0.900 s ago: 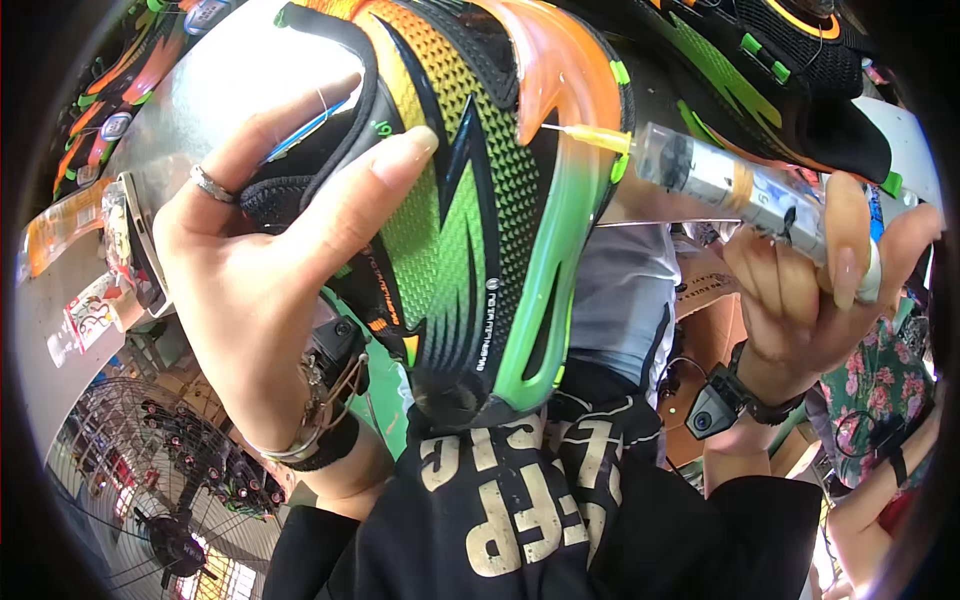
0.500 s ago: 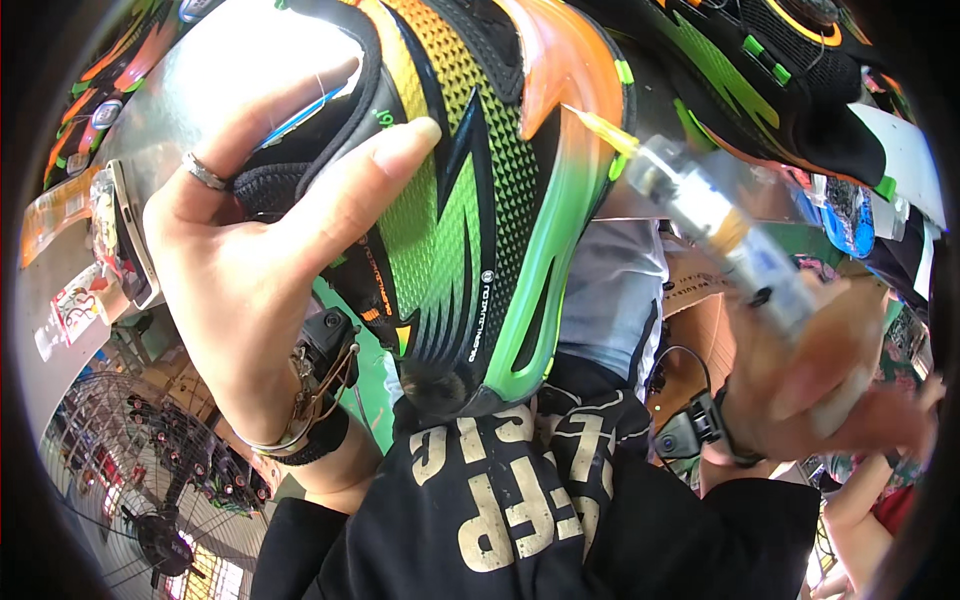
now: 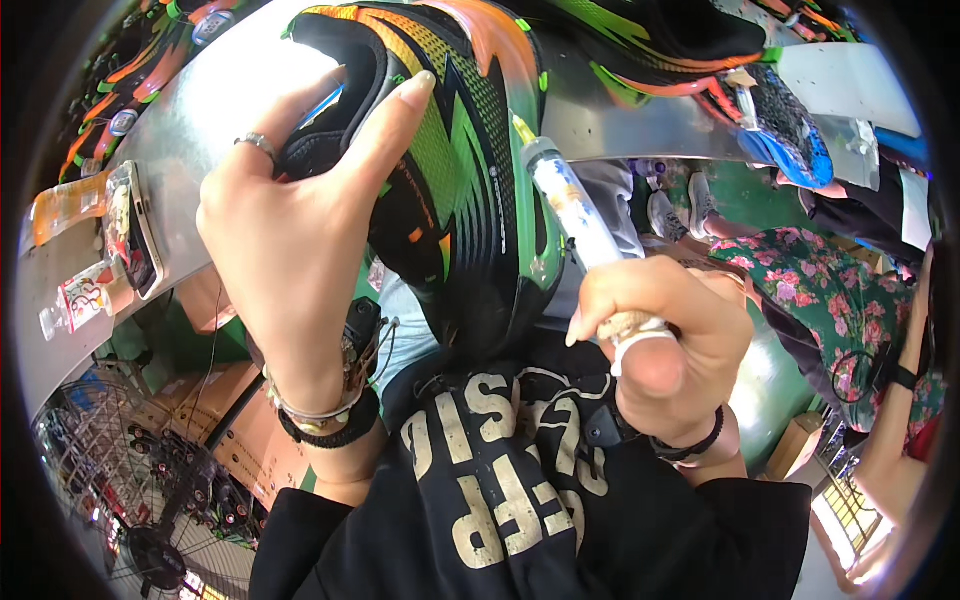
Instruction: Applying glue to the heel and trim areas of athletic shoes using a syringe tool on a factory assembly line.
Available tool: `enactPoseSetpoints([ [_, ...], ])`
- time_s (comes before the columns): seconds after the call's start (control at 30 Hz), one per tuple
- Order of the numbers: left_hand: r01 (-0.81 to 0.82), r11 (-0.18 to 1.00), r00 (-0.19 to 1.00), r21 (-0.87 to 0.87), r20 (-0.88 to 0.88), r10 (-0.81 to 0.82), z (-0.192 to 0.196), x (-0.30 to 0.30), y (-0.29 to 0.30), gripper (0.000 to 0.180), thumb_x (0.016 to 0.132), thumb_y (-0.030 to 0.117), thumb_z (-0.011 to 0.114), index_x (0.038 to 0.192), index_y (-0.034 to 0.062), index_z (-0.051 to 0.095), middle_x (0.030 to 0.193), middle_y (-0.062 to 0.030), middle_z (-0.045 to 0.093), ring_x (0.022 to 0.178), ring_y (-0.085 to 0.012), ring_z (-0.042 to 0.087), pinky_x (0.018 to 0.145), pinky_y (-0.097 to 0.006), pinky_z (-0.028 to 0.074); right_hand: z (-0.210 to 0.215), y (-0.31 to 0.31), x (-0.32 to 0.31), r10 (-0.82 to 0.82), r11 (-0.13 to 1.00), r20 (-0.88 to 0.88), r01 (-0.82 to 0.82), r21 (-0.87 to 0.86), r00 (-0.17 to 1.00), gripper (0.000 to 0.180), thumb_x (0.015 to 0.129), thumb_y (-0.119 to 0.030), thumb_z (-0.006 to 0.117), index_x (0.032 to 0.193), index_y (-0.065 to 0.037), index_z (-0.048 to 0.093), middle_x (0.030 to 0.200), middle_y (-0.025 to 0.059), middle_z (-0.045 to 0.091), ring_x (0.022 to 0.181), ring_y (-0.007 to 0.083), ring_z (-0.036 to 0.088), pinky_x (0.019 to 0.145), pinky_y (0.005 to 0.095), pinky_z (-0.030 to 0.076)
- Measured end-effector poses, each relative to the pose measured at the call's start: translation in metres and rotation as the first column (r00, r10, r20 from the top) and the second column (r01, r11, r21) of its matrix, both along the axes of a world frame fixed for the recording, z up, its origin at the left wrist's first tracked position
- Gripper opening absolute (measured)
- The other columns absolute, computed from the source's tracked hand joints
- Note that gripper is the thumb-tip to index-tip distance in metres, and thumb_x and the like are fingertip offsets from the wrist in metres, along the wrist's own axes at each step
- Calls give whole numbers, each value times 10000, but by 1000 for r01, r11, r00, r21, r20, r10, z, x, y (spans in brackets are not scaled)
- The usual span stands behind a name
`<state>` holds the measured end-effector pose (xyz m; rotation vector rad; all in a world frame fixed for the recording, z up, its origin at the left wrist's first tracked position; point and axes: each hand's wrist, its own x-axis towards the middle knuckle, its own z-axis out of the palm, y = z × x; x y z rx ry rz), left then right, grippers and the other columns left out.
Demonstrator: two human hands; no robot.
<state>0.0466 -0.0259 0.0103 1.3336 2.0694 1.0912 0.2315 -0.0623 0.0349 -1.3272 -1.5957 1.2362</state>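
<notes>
A black, green and orange sneaker (image 3: 465,190) is tilted in front of me, its heel near my chest. My left hand (image 3: 285,225) grips its collar, fingers in the shoe's opening and thumb pressed on the outer side. In my right hand (image 3: 690,335) is a clear syringe (image 3: 575,205) with a yellow tip, its barrel partly filled. A pale wrap circles the right thumb. The yellow tip is at the shoe's sole edge; whether it touches, I cannot tell.
Another matching sneaker (image 3: 640,45) lies on the shiny metal table (image 3: 650,130), near a blue-and-black insole (image 3: 795,150). More shoes stand far left, above a phone (image 3: 140,225). A wire fan (image 3: 150,500) is at lower left. At right, another person wears floral cloth (image 3: 815,275).
My right hand has swung left and inward, bringing the syringe to the sole edge. The sneaker and my left hand have shifted slightly, with the grip kept.
</notes>
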Motion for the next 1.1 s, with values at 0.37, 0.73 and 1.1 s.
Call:
enactPoseSetpoints([
  [0.37,-68,997,883,22,-463,70,2,16,1,618,683,539,779,1035,33,727,640,-34,645,585,-65,562,607,-215,453,-8,-36,44,54,998,-187,-49,28,981,223,794,-215,768,778,-19,665,642,31,634,511,81,572,486,214,420],
  [0.73,-120,986,906,-117,-418,61,17,28,-2,721,640,645,739,1064,62,725,641,-66,661,596,-110,633,629,-248,490,-9,-65,55,169,982,-91,-160,101,981,283,772,-285,780,803,-35,650,623,38,621,505,144,598,484,234,440],
  [1.1,30,999,946,-18,-322,-34,28,6,18,606,700,536,752,1058,49,711,813,-169,710,780,-277,706,743,-348,540,-7,-46,72,-499,687,-415,639,346,761,734,875,-761,259,747,-66,456,432,-26,286,371,88,230,423,233,206],
])
